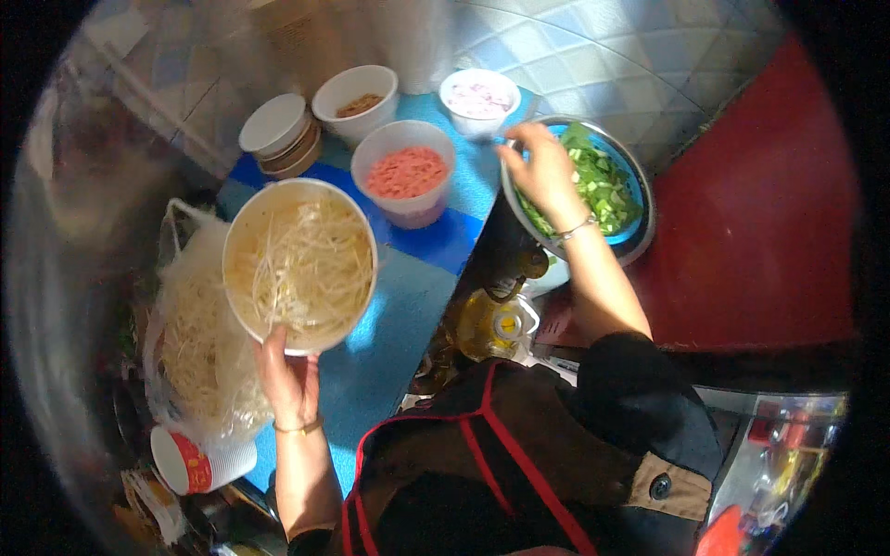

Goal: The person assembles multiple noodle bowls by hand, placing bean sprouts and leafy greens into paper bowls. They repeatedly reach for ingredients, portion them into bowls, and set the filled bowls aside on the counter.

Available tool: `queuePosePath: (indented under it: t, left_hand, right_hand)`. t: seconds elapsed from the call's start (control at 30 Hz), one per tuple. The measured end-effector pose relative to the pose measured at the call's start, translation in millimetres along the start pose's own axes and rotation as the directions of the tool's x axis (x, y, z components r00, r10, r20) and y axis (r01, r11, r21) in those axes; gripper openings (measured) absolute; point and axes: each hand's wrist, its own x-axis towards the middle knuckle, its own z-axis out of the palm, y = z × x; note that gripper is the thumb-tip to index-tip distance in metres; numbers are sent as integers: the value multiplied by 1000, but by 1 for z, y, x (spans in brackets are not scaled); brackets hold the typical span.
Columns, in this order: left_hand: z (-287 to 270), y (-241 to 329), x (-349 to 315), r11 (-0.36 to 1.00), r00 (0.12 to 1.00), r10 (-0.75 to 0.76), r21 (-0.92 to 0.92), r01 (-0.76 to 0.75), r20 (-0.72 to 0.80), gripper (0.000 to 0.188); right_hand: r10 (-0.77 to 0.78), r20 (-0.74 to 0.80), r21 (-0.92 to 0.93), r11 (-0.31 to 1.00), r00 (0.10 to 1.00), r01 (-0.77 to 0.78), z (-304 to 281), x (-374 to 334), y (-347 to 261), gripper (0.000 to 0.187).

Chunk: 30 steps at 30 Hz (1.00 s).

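Left grip [292, 382] clasps the white bowl [239, 250], thumb over the near rim, fingers underneath; the bowl sits just ahead of the palm, over the blue desk [399, 301]. Round mouth facing up at the camera, axis running base to mouth, pale strands [311, 255] tangled inside! Over to the right grip [542, 171], half-curled above the left side of the basin [646, 222] of chopped greens [607, 199]; can't tell from here whether those fingers pinch anything. A tub [408, 209] of pink bits stands beyond the bowl, a bag [209, 357] slumps left of it. Tiled wall [630, 56] behind, red panel [751, 213] at right, sun glaring off the desk.
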Motion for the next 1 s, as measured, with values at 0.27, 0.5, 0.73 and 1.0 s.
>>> queuePosePath:
  t: [0.27,0.5,0.73,1.0]
  left_hand:
    - [37,-35,-6,988,996,-62,147,51,65,46]
    - [76,-65,-1,992,975,-124,38,119,187,58]
    - [101,-90,10,966,937,-249,126,224,244,56]
    - [177,-157,49,932,879,-325,275,235,348,53]
  right_hand:
    - [769,100,-444,602,631,-663,9,-51,238,93]
    - [810,195,-542,559,553,-627,40,-20,238,73]
    - [562,82,-313,798,823,-514,12,-10,243,40]
    - [506,-49,-53,859,861,-508,-46,9,206,38]
